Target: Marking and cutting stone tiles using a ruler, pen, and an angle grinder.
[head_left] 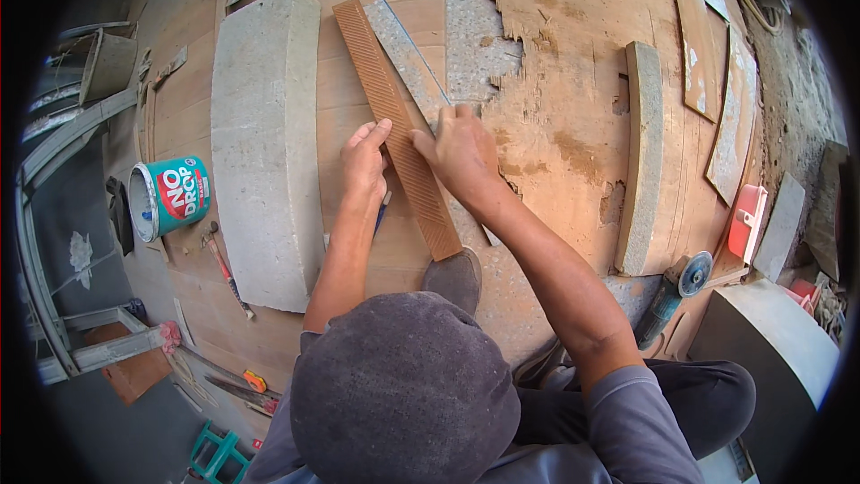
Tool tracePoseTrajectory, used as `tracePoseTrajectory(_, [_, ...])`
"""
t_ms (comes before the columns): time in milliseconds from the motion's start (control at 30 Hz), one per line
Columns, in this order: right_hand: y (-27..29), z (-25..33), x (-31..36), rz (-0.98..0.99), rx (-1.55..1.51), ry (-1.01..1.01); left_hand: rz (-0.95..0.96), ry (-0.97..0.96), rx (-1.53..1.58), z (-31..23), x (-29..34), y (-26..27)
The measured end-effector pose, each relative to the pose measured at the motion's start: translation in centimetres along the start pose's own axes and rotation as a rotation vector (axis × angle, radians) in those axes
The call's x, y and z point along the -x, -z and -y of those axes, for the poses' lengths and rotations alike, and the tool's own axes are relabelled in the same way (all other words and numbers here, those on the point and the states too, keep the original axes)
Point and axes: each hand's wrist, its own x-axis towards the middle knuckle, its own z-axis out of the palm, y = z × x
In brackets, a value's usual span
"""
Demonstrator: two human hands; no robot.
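Note:
A long brown strip (403, 139) with fine diagonal ribs, like the back of a cut tile, slants before me. Its near end rests at the shoe tip (454, 278). My left hand (365, 157) is closed on its left edge, thumb on top. On the other side my right hand (461, 152) has curled fingers, its thumb against the strip's right edge; what the fingers hold is hidden. Under that hand lies a grey speckled strip (408, 49) with a blue edge. A slim blue tool (382, 208) lies beside my left wrist.
A thick pale block (260, 152) lies left, by a teal bucket (175, 195) and a red-handled brush (228, 273). To the right are a narrow stone-like bar (640, 161), an angle grinder (674, 298) and a red-white box (747, 222). The plywood (564, 81) has broken edges.

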Motion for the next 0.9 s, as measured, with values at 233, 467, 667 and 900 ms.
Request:
tracePoseTrajectory(233, [-0.9,-0.7,-1.1,-0.046,0.183,-0.031,-0.046,-0.048,-0.069,-2.8,-1.7,2.0])
tracePoseTrajectory(467, [-1.0,-0.9,-2.1,-0.055,0.132,-0.069,0.022,-0.052,-0.191,-3.3,-3.9,2.3])
tracePoseTrajectory(667, [2.5,-1.9,-0.9,-0.009,0.034,-0.175,0.012,-0.099,-0.655,-4.6,-4.9,3.1])
tracePoseTrajectory(900, [17.4,-7.3,4.0,0.06,0.219,-0.097,0.066,-0.108,-1.198,-7.3,-6.1,1.3])
